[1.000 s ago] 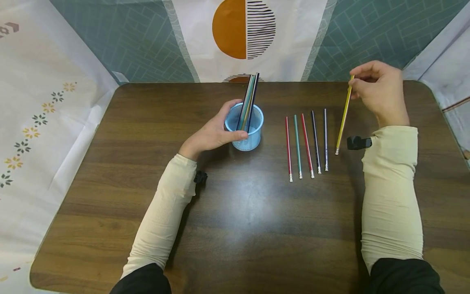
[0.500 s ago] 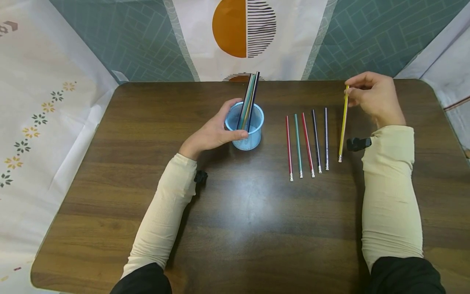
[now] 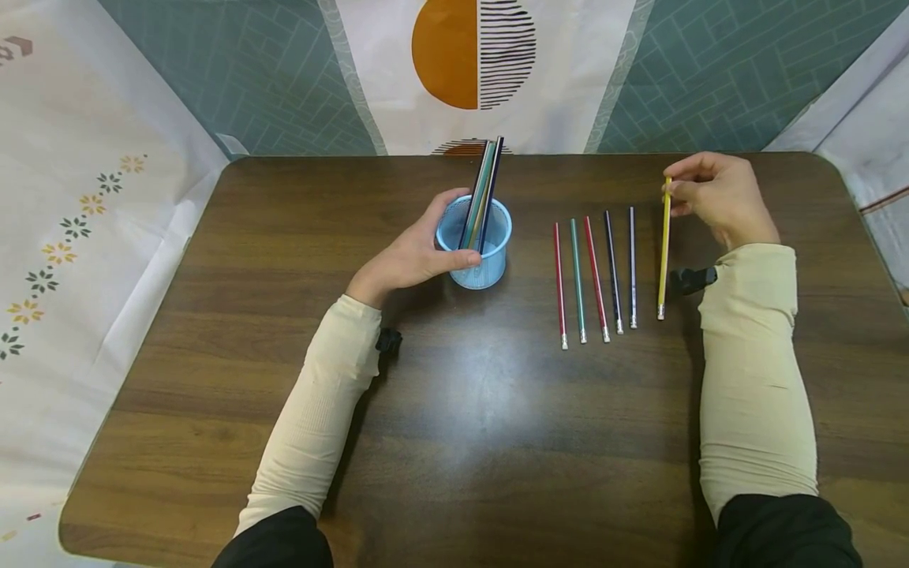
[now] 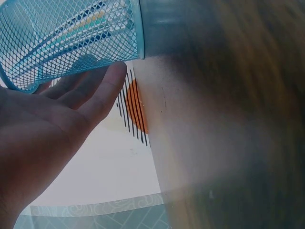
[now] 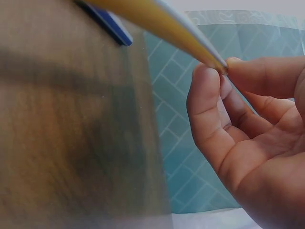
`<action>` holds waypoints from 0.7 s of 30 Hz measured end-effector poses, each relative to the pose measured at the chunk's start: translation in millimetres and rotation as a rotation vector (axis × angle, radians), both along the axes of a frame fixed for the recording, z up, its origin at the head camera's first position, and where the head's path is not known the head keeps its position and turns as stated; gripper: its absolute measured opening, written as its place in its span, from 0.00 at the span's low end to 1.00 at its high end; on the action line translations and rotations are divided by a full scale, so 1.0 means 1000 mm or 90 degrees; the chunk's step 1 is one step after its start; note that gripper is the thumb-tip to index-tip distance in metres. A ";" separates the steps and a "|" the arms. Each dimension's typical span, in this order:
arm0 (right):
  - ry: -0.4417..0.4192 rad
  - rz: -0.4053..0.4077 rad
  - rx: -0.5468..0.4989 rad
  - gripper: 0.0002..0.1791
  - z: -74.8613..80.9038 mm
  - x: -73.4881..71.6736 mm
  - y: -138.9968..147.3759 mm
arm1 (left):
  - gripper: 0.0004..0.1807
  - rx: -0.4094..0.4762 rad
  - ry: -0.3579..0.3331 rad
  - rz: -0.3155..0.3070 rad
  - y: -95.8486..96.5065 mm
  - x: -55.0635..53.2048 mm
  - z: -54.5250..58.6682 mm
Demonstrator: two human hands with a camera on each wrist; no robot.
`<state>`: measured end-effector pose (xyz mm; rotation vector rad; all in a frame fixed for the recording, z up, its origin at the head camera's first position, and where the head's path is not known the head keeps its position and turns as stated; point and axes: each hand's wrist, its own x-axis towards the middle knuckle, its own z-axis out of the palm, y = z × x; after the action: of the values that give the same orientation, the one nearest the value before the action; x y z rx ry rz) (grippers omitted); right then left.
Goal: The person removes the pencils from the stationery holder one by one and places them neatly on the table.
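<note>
My left hand (image 3: 405, 264) grips a light blue mesh pencil cup (image 3: 480, 274), thumb on its near side and fingers round the far side. Several dark, green and yellow pencils (image 3: 485, 189) lean in the cup. Between thumb and fingertips, my right hand (image 3: 727, 201) pinches the far end of a yellow pencil (image 3: 664, 252), as the right wrist view also shows. Its eraser end points toward me, at or just above the table. Left of it lies a row of pencils: a purple one (image 3: 632, 264), a dark blue one (image 3: 614, 272), red ones (image 3: 596, 276) and a green one (image 3: 578, 280).
The brown wooden table (image 3: 454, 442) carries everything. A patterned cloth (image 3: 568, 79) hangs behind its far edge, and a white flowered cloth (image 3: 85, 276) hangs along the left. Each wrist wears a small black camera (image 3: 692, 280).
My right hand has moved slightly left and toward me, bringing the yellow pencil lower and more parallel to the row. The left hand and cup have stayed put.
</note>
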<state>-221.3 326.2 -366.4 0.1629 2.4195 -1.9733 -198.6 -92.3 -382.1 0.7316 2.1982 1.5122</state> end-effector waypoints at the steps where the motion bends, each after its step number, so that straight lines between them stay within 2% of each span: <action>1: -0.005 0.002 0.006 0.13 -0.001 0.000 0.000 | 0.48 0.000 0.000 0.000 0.000 0.000 0.000; 13: -0.062 0.019 0.072 0.08 -0.010 -0.004 0.004 | 0.48 -0.011 -0.002 0.001 0.000 0.000 0.001; 18: -0.089 0.027 0.130 0.11 -0.011 -0.004 0.005 | 0.48 -0.009 -0.002 0.003 0.000 0.000 0.001; 21: -0.113 0.032 0.141 0.13 -0.012 -0.005 0.006 | 0.48 -0.005 -0.001 0.004 0.001 0.000 0.002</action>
<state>-226.6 332.0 -378.9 0.2635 2.4921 -1.5929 -198.2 -91.7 -380.2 0.7213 2.2053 1.5062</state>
